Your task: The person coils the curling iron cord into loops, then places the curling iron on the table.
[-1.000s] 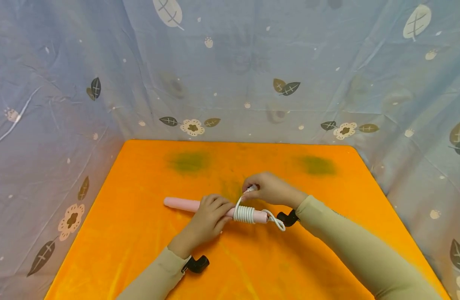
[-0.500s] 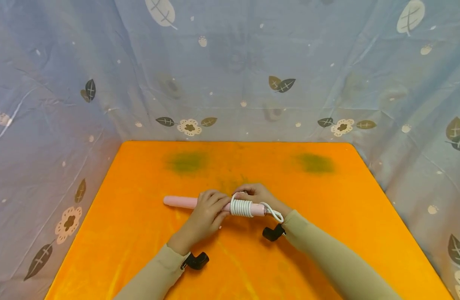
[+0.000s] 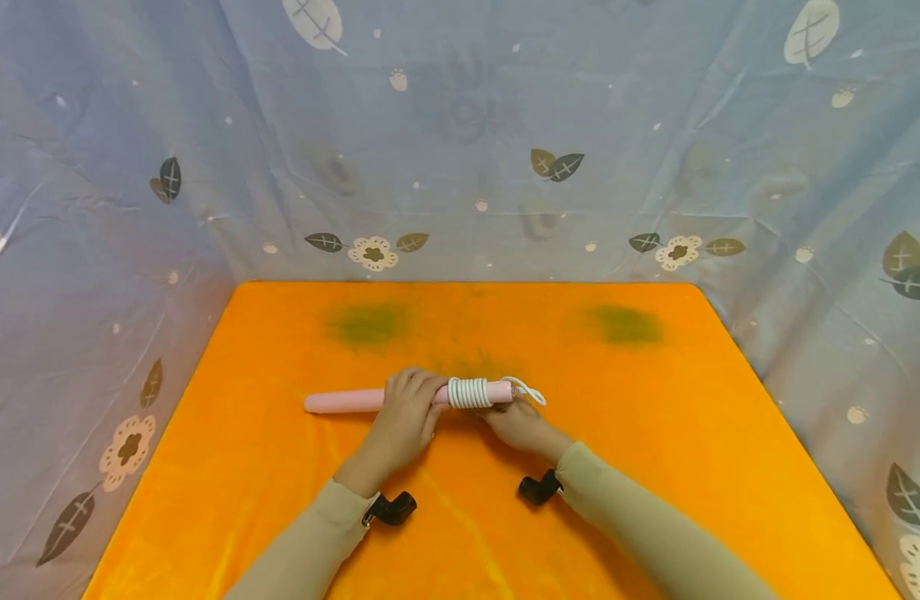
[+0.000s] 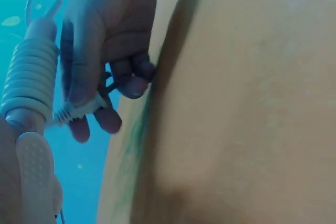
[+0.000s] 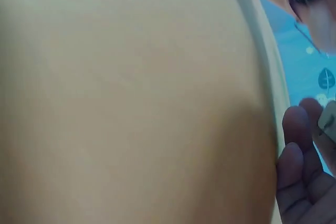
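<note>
A pink curling iron (image 3: 346, 402) lies crosswise in front of me, its white cord (image 3: 469, 392) wound in several tight turns round the handle. My left hand (image 3: 405, 423) grips it just left of the coils. In the left wrist view a lever (image 4: 35, 174) with raised dots shows below the coils. My right hand (image 3: 523, 427) is under the coiled end and pinches the cord's plug (image 4: 81, 109) between thumb and fingers. From the head camera the plug is hidden behind the handle. A small loop of cord (image 3: 531, 392) sticks out past the handle's right end.
An orange cloth-covered table (image 3: 460, 517) lies under both hands, with two greenish patches near its back edge. Grey-blue patterned curtains (image 3: 475, 125) close in the back and both sides. Black wrist-worn devices (image 3: 392, 508) hang below both wrists.
My right hand has come from above the curling iron, down behind it to its near side, carrying the plug and cord end round the handle. The iron's right end has risen slightly.
</note>
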### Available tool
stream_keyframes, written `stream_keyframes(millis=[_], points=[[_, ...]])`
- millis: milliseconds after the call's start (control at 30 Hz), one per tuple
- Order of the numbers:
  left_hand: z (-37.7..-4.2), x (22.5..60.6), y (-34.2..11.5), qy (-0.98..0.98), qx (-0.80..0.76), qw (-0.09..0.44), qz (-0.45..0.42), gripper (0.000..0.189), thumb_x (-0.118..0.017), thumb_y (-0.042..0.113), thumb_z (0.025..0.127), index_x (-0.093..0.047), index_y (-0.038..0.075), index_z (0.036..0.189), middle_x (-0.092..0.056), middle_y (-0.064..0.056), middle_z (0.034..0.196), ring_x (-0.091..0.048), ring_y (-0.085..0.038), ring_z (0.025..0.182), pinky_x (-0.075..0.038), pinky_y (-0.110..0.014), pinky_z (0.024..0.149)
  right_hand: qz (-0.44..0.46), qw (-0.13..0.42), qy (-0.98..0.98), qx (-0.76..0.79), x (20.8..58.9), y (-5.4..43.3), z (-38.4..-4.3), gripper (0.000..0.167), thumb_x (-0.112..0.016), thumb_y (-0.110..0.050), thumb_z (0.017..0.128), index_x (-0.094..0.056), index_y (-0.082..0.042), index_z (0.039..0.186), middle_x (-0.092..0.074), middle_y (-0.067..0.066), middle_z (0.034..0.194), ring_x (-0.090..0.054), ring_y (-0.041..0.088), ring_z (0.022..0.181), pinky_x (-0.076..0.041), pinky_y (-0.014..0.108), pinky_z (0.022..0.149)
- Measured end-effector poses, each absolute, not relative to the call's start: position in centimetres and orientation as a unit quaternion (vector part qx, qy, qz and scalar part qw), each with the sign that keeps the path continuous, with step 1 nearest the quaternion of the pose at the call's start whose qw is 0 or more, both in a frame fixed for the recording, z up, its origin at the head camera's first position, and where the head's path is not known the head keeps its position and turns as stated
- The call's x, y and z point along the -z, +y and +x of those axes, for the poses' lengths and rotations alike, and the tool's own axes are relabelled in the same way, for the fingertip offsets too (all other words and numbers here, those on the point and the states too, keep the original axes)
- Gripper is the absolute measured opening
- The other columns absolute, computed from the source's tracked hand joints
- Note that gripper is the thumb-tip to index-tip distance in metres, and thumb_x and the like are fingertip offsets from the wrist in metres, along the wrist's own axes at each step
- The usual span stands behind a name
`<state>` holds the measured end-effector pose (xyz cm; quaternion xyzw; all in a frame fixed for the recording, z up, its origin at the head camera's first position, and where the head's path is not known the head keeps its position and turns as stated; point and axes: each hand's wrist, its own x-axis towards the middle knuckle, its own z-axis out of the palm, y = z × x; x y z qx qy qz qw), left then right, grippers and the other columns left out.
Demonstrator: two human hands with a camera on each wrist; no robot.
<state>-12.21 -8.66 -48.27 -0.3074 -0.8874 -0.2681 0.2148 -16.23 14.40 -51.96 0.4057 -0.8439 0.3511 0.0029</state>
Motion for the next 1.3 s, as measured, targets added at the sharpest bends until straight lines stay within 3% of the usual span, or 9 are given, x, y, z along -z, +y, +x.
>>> stream_keyframes(millis=[33,100,200,300,400,500,633,1133,1300], points=[[-12.5,48.2,-8.7,-0.89,0.267,0.215,-0.301,0.031,-0.066,0.014,0.092,-0.059,0.003,0.12,-0.06,-0.009,0.113,-0.047,-0.033,0.111,-0.033,-0.048,0.092,0.393,0.007,-0.853,-0.343,52.0,14.1,-16.1,0.029,-0.045,-0.024,0.105,-0.067,-0.004,0.107,-0.065,0.006,0.096,-0.06,0.019,0.087,-0.048,0.032,0.082],[-13.0,48.0,-8.5,-0.89,0.274,0.216,-0.294,0.033,-0.066,0.013,0.092,-0.059,0.002,0.123,-0.06,-0.01,0.112,-0.047,-0.033,0.109,-0.033,-0.048,0.09,0.304,-0.052,-0.823,-0.477,51.0,13.1,-15.4,0.028,-0.053,-0.027,0.101,-0.066,-0.006,0.115,-0.065,0.006,0.106,-0.06,0.02,0.094,-0.048,0.036,0.085],[-14.1,47.7,-8.2,-0.891,0.276,0.218,-0.287,0.037,-0.065,0.015,0.093,-0.058,0.004,0.128,-0.059,-0.01,0.11,-0.046,-0.032,0.106,-0.033,-0.048,0.087,0.278,-0.06,-0.817,-0.501,50.6,11.9,-15.3,0.031,-0.051,-0.025,0.102,-0.061,-0.006,0.124,-0.065,0.005,0.113,-0.06,0.019,0.099,-0.048,0.041,0.087],[-15.2,47.5,-8.0,-0.899,0.269,0.208,-0.276,0.036,-0.063,0.016,0.095,-0.058,0.007,0.13,-0.058,-0.01,0.108,-0.046,-0.032,0.105,-0.033,-0.047,0.085,0.238,-0.062,-0.833,-0.496,50.4,10.9,-15.4,0.036,-0.05,-0.027,0.103,-0.057,-0.007,0.131,-0.063,0.003,0.121,-0.058,0.013,0.107,-0.047,0.036,0.091],[-16.3,47.7,-8.0,-0.917,0.245,0.187,-0.254,0.036,-0.063,0.019,0.096,-0.059,0.009,0.13,-0.058,-0.01,0.109,-0.045,-0.032,0.105,-0.032,-0.046,0.084,0.173,-0.069,-0.839,-0.511,50.4,10.2,-15.6,0.031,-0.055,-0.028,0.1,-0.062,-0.007,0.123,-0.067,0.001,0.111,-0.06,0.01,0.099,-0.049,0.03,0.086],[-17.1,48.2,-8.0,-0.931,0.224,0.163,-0.237,0.036,-0.062,0.02,0.096,-0.059,0.009,0.129,-0.059,-0.01,0.109,-0.046,-0.031,0.104,-0.031,-0.045,0.084,0.116,-0.079,-0.838,-0.528,50.4,9.8,-15.8,0.022,-0.061,-0.026,0.097,-0.067,-0.006,0.103,-0.069,0.0,0.087,-0.061,0.011,0.077,-0.049,0.027,0.072],[-17.8,48.7,-8.0,-0.941,0.21,0.14,-0.225,0.036,-0.06,0.022,0.097,-0.06,0.009,0.13,-0.059,-0.009,0.109,-0.045,-0.03,0.105,-0.031,-0.045,0.086,0.087,-0.083,-0.848,-0.517,50.3,9.5,-16.2,0.025,-0.065,-0.029,0.094,-0.069,-0.005,0.088,-0.066,0.001,0.07,-0.056,0.01,0.062,-0.047,0.025,0.061],[-19.7,49.1,-7.4,-0.958,0.223,0.031,-0.18,0.036,-0.059,0.029,0.098,-0.062,0.015,0.131,-0.065,-0.007,0.119,-0.049,-0.029,0.106,-0.035,-0.046,0.092,0.033,-0.123,-0.846,-0.517,50.4,9.9,-16.5,0.031,-0.066,-0.034,0.093,-0.059,-0.004,0.087,-0.066,0.004,0.068,-0.063,0.017,0.058,-0.052,0.031,0.056],[-19.9,49.4,-6.7,-0.957,0.222,0.036,-0.185,0.035,-0.06,0.027,0.098,-0.063,0.015,0.13,-0.065,-0.006,0.119,-0.05,-0.029,0.106,-0.035,-0.047,0.094,0.019,-0.122,-0.839,-0.531,50.5,10.4,-16.6,0.033,-0.067,-0.035,0.092,-0.06,-0.004,0.086,-0.065,0.005,0.068,-0.062,0.017,0.057,-0.052,0.03,0.056]])
